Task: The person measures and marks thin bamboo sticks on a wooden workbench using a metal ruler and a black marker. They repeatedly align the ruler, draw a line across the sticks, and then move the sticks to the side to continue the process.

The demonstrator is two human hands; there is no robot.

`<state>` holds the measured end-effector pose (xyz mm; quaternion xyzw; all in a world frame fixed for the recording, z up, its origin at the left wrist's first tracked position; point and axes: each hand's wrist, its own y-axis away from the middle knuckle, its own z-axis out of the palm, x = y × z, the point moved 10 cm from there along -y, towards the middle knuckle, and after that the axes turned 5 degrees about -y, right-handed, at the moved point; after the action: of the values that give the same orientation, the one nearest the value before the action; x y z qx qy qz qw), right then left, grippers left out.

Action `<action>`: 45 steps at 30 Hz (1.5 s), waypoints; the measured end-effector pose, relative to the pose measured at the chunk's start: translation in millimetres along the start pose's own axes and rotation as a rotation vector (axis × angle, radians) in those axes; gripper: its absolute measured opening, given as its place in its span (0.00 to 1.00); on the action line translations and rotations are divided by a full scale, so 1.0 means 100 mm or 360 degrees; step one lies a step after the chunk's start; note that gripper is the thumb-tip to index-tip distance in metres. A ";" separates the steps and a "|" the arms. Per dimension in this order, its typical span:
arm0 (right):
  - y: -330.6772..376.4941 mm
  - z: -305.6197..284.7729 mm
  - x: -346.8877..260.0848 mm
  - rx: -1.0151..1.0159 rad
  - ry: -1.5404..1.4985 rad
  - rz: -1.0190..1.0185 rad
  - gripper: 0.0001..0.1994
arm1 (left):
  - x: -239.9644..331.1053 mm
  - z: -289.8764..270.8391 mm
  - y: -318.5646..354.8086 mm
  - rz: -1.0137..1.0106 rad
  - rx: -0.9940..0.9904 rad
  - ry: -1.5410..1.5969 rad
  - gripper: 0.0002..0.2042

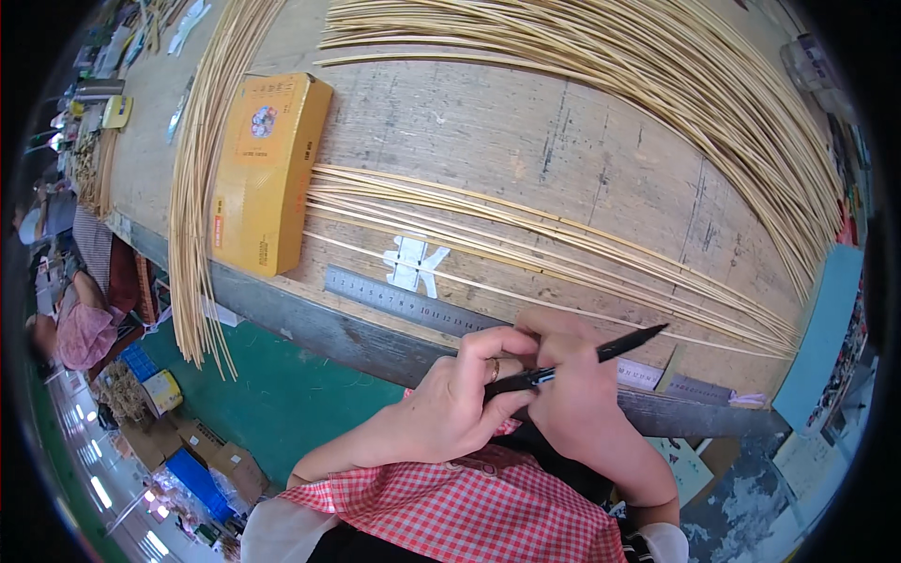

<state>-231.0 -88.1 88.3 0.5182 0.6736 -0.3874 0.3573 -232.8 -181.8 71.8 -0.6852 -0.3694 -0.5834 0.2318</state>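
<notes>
Over the bench's near edge, my left hand (460, 399) and my right hand (580, 389) are close together on a black pen (619, 345). The pen slants up to the right, its dark tapered end pointing away past my right hand. My left fingers close round its lower left end, and a ring shows on one finger. My right fingers wrap its middle. Just beyond my hands lies a steel ruler (404, 302) along the bench edge, partly hidden by them. Several thin pale cane sticks (526, 253) lie behind the ruler, their left ends reaching the yellow box (267, 178).
A bundle of long canes (202, 178) lies left of the box and overhangs the bench edge. A large curved cane bundle (657, 84) covers the far right. A blue-green board (819, 338) stands at the right. White tape pieces (411, 265) stick to the wooden bench (441, 122).
</notes>
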 end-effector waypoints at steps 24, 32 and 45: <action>0.48 -1.00 0.31 0.0520 0.0771 0.0057 0.15 | 0.06 -0.41 -0.20 0.0243 0.0159 -0.1300 0.26; 0.41 -0.79 0.24 0.0181 0.0701 -0.0047 0.14 | 0.03 -0.50 -0.13 0.0359 0.0215 -0.1238 0.21; 0.48 -0.46 0.30 -0.0103 0.0738 0.0039 0.15 | -0.17 -0.34 -0.09 0.0177 0.0008 -0.1431 0.28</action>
<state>-193.7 -26.5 75.0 0.5897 0.7435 -0.2318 0.2140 -261.7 -205.8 61.4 -0.8887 -0.3975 -0.2135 0.0809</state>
